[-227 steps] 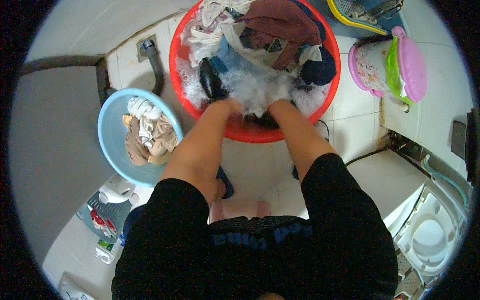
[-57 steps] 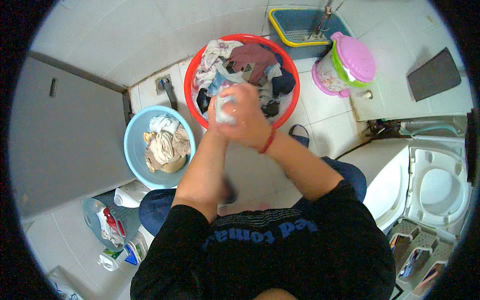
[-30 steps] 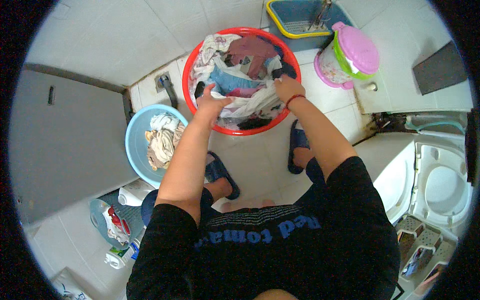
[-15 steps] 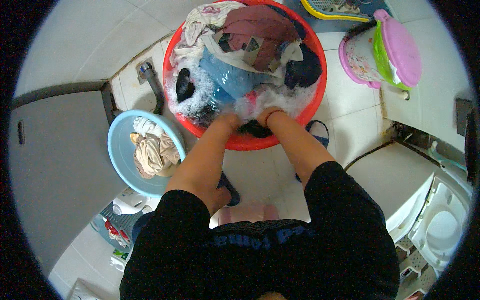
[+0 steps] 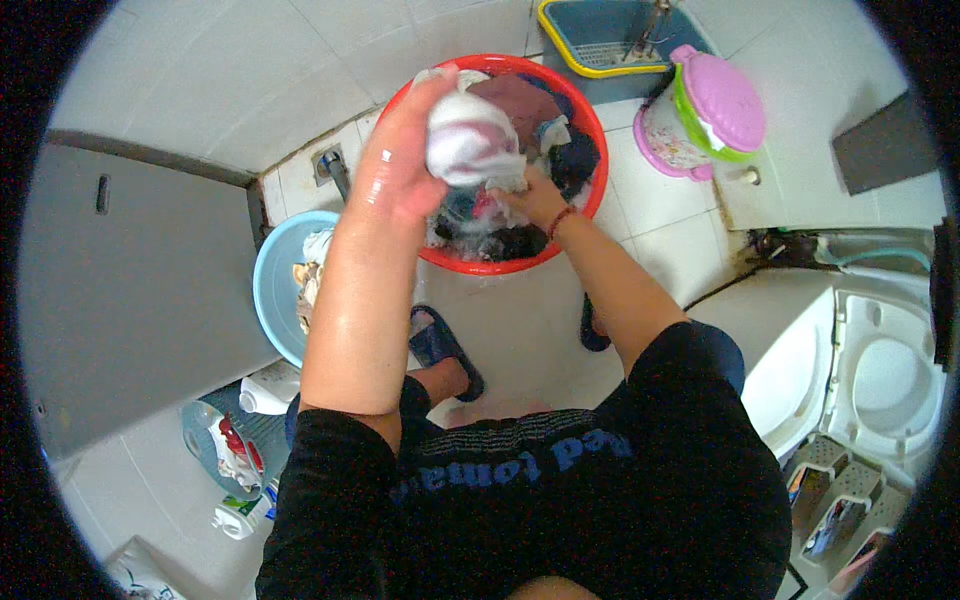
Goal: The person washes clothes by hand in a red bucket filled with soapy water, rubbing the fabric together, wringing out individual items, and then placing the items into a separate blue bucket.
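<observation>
My left hand (image 5: 405, 150) is lifted above a red tub (image 5: 480, 267) and wrapped round a bunched, wet white cloth (image 5: 468, 140) with a pale pinkish patch. Its exact kind cannot be made out. Lower and to the right, my right hand (image 5: 540, 203) has its fingers closed at the cloth's bottom end; the fingertips are partly hidden. Inside the tub lie soaking clothes: a dull maroon garment (image 5: 525, 98), dark pieces (image 5: 575, 165) and a small bright pink bit (image 5: 482, 204) amid suds. The cloth and my left hand cover the tub's left part.
A light blue basin (image 5: 275, 290) with pale clothes stands left of the tub, beside a grey panel (image 5: 150, 290). Beyond the tub are a blue-grey bin with a yellow rim (image 5: 590, 72) and a pink-lidded bucket (image 5: 720, 100). An open toilet (image 5: 800, 380) stands at right.
Both hands have come up out of the sudsy water. My left hand has risen highest, with the white cloth in it. The view has shifted, so the tub appears smaller.
</observation>
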A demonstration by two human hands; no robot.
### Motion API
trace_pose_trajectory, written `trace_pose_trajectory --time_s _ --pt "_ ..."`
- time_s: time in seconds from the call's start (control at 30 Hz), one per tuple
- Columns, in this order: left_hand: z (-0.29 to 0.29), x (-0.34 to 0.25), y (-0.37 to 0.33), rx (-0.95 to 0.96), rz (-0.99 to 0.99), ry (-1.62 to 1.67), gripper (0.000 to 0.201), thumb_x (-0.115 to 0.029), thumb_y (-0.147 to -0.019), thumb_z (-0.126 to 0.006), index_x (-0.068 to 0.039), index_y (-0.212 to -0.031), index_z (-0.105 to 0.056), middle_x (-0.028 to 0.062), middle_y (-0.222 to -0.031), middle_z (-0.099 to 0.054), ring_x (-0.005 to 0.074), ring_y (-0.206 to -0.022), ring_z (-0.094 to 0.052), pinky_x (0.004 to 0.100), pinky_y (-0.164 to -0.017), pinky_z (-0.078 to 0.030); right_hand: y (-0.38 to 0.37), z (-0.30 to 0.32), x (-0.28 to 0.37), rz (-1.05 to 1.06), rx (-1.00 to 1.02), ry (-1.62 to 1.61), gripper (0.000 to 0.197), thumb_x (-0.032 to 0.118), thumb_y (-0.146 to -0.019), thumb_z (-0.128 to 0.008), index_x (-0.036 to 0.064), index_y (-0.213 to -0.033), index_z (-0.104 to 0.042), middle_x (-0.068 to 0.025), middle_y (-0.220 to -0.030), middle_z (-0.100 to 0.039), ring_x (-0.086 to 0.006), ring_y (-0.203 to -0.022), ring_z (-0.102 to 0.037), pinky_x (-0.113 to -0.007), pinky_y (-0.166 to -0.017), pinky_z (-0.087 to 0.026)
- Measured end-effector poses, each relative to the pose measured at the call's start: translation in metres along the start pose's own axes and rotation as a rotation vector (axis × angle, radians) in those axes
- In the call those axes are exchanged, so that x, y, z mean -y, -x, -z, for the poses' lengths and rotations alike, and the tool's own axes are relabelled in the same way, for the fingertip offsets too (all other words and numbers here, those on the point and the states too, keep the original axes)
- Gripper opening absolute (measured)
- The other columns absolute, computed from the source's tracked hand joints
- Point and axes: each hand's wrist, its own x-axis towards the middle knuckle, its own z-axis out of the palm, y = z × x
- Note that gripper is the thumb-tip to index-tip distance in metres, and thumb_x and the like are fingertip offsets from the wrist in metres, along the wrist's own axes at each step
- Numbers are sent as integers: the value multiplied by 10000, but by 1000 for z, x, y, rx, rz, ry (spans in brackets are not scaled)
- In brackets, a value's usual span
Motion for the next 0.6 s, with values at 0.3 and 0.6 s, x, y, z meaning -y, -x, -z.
trace_pose_trajectory --time_s 0.3,0.6 --pt "20 -47 52 -108 -334 -399 1002 -78 -722 -786 -152 -1481 -136 169 -1234 -530 311 -1094 -546 444 -965 -437 7 57 195 438 -154 -596 220 99 -820 -581 29 -1023 -629 -108 -1013 -668 -234 -951 -628 -347 -846 -488" --pt "154 76 -36 -263 134 -1603 532 -453 -957 -366 -5 -1087 -623 251 -1022 -649 400 -1008 -611 479 -903 -462 -22 58 111 140 -158 485 300 139 -721 -598 41 -1004 -582 -224 -988 -645 -383 -962 -612 -435 -843 -492"
